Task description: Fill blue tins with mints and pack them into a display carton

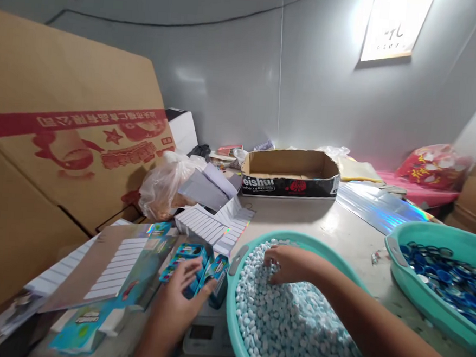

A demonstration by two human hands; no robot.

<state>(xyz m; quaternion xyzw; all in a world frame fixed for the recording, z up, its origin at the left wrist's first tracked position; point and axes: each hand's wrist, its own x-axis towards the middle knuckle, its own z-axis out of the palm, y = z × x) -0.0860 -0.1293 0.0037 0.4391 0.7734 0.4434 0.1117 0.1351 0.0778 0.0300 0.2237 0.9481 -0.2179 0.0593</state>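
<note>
My left hand (180,299) is closed around a small blue tin (210,274) held over a white scale (206,334) at the table's near edge. A second blue tin (186,256) lies just left of it. My right hand (287,263) reaches into a teal basin (232,287) full of pale blue and white candies (293,324); its fingers curl down into the heap, and whatever they hold is hidden.
A second teal basin (437,301) with several blue lids stands at the right. Printed flat cartons (113,267) lie at left beside a large cardboard box (62,133). An open cardboard tray (289,174), a plastic bag (166,187) and holographic film (378,207) sit farther back.
</note>
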